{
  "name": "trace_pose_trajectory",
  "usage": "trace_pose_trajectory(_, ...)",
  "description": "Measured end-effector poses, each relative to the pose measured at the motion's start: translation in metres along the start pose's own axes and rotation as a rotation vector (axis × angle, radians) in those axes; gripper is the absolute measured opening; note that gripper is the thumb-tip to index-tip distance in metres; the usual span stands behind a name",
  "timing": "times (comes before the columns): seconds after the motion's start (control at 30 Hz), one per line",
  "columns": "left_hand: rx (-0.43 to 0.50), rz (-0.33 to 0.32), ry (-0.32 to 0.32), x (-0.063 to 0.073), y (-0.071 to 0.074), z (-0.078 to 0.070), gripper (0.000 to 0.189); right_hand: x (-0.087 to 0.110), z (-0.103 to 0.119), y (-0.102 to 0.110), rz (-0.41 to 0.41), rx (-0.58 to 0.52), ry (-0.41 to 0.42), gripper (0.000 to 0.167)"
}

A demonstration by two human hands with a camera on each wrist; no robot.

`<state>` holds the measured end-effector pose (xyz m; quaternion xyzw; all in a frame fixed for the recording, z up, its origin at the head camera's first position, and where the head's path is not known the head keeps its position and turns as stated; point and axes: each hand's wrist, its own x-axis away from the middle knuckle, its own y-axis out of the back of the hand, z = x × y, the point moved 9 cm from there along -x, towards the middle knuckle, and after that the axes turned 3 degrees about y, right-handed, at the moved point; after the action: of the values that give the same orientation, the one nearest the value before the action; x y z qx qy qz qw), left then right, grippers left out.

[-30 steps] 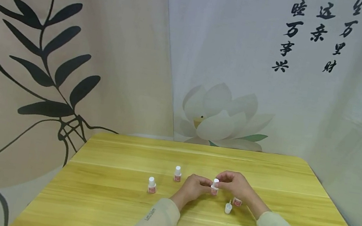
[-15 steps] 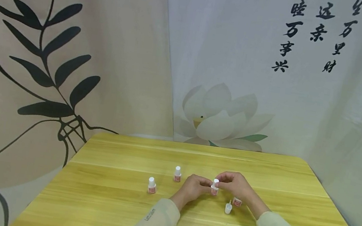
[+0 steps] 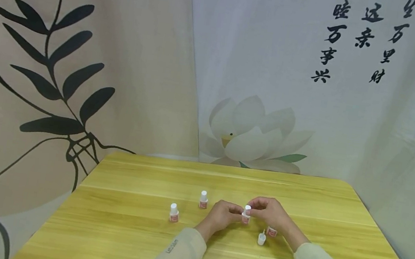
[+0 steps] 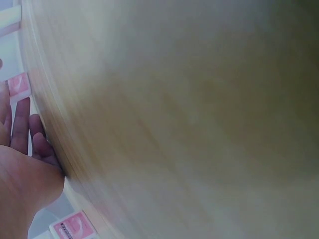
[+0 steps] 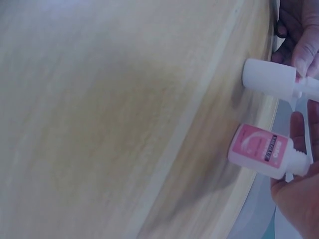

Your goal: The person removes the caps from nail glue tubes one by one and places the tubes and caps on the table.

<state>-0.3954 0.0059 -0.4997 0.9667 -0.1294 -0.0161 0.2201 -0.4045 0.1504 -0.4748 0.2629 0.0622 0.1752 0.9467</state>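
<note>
In the head view, a small white bottle with a pink label (image 3: 245, 219) stands upright between both hands. My left hand (image 3: 224, 215) pinches its body from the left, fingertips at the label. The thumb and fingers of my right hand (image 3: 268, 211) pinch its white cap (image 3: 247, 207) from the right. Nearest to the right hand stands an uncapped bottle (image 5: 260, 149) of the same kind, its threaded neck showing in the right wrist view. Beside it a loose white cap (image 5: 269, 78) rests top down, its thin stem pointing up.
Two more capped bottles, one nearer (image 3: 174, 215) and one farther back (image 3: 203, 200), stand left of the hands on the wooden table (image 3: 114, 241). A printed cloth backdrop (image 3: 153, 59) hangs behind the table's far edge.
</note>
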Motion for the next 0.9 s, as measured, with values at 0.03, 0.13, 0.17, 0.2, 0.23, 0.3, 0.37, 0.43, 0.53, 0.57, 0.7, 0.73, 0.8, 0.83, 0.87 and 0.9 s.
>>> trace_pose_trajectory(0.03,-0.001,-0.001,0.004,0.0002,-0.0001,0.0002,0.012,0.0001,-0.0003,-0.0001,0.004,0.000,0.000,0.019)
trace_pose_trajectory(0.13,-0.004,-0.004,0.015,0.0005,-0.0005,0.0012,0.012,0.0008,-0.0014,-0.0004,0.014,-0.005,-0.006,0.020)
trace_pose_trajectory(0.17,-0.005,-0.004,0.019,0.0005,-0.0008,0.0019,0.012,0.0012,-0.0015,-0.0006,0.018,-0.004,-0.005,0.021)
trace_pose_trajectory(0.2,-0.006,-0.005,0.021,0.0006,-0.0009,0.0024,0.012,0.0015,-0.0018,-0.0006,0.020,-0.004,-0.006,0.021)
trace_pose_trajectory(0.23,-0.007,-0.007,0.017,0.0008,-0.0011,0.0023,0.012,0.0018,-0.0017,-0.0009,0.024,-0.006,-0.003,0.023)
trace_pose_trajectory(0.3,-0.002,-0.008,0.017,0.0013,-0.0014,0.0026,0.012,0.0026,-0.0008,-0.0014,0.025,-0.013,0.005,0.026)
trace_pose_trajectory(0.37,0.003,-0.005,0.016,0.0020,-0.0020,0.0030,0.013,0.0026,-0.0004,-0.0018,0.024,-0.019,0.012,0.030)
trace_pose_trajectory(0.43,0.010,-0.002,0.015,0.0025,-0.0022,0.0030,0.013,0.0024,0.0002,-0.0021,0.019,-0.027,0.015,0.030)
trace_pose_trajectory(0.53,0.022,-0.001,0.018,0.0027,-0.0019,0.0031,0.013,0.0017,0.0009,-0.0016,0.010,-0.015,0.014,0.025)
trace_pose_trajectory(0.57,0.024,-0.003,0.017,0.0026,-0.0015,0.0027,0.013,0.0015,0.0011,-0.0012,0.008,-0.012,0.010,0.023)
trace_pose_trajectory(0.7,0.025,0.006,0.009,0.0029,-0.0007,0.0000,0.014,0.0018,0.0042,-0.0001,0.011,0.003,0.001,0.019)
trace_pose_trajectory(0.73,0.024,0.009,0.011,0.0031,-0.0005,-0.0005,0.014,0.0020,0.0044,0.0000,0.013,0.004,-0.003,0.019)
trace_pose_trajectory(0.8,0.021,0.016,0.011,0.0038,-0.0003,-0.0021,0.015,0.0028,0.0057,0.0000,0.017,0.004,-0.003,0.020)
trace_pose_trajectory(0.83,0.025,0.018,0.016,0.0040,-0.0003,-0.0023,0.015,0.0030,0.0056,0.0000,0.017,0.001,-0.006,0.020)
trace_pose_trajectory(0.87,0.026,0.019,0.017,0.0041,-0.0002,-0.0025,0.015,0.0032,0.0056,0.0001,0.016,-0.001,-0.007,0.022)
trace_pose_trajectory(0.9,0.025,0.019,0.018,0.0041,-0.0001,-0.0026,0.015,0.0033,0.0053,0.0000,0.016,-0.005,-0.008,0.024)
